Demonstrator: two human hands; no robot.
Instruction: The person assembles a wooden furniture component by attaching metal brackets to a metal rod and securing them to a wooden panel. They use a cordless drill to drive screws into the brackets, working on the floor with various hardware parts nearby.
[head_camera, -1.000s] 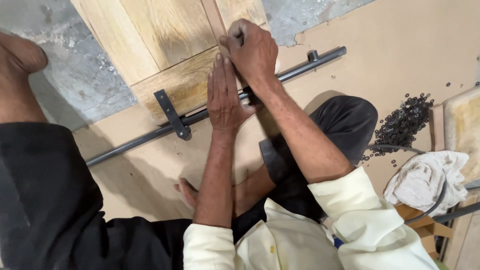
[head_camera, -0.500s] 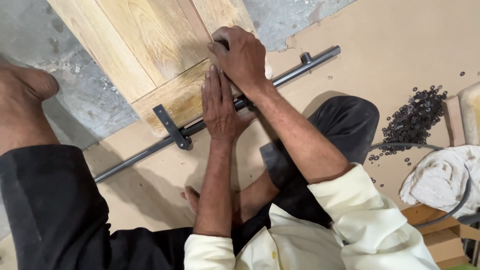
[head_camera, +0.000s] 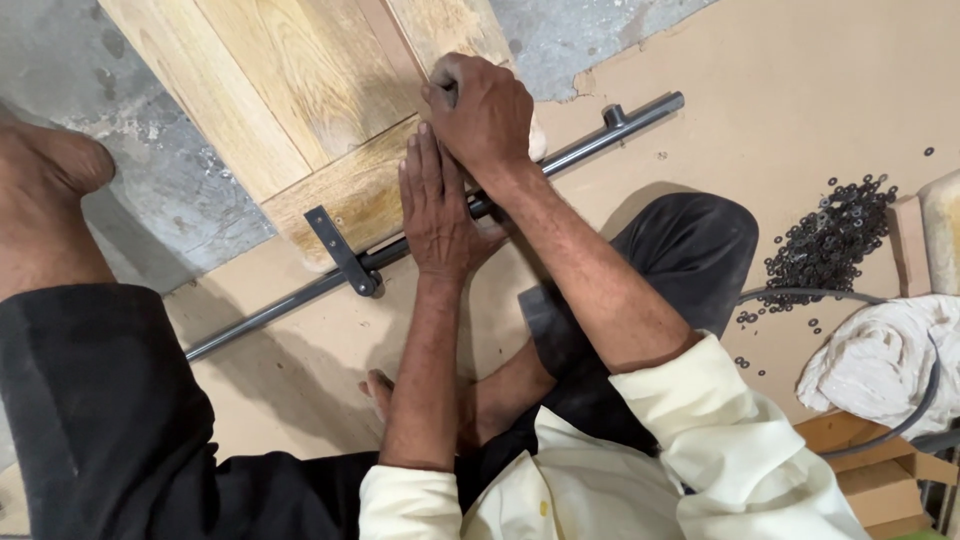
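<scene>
Diagonally, the dark rod (head_camera: 590, 140) runs lower-left to upper-right under the flat-open left hand (head_camera: 435, 215) and fisted right hand (head_camera: 485, 110).

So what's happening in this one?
A person sitting on the floor works at a wooden door panel lying flat. The left hand presses flat over a long dark metal rod along the panel's edge, near a black bracket. The right hand is closed in a fist on the wood. Small black washers lie heaped nearby.
</scene>
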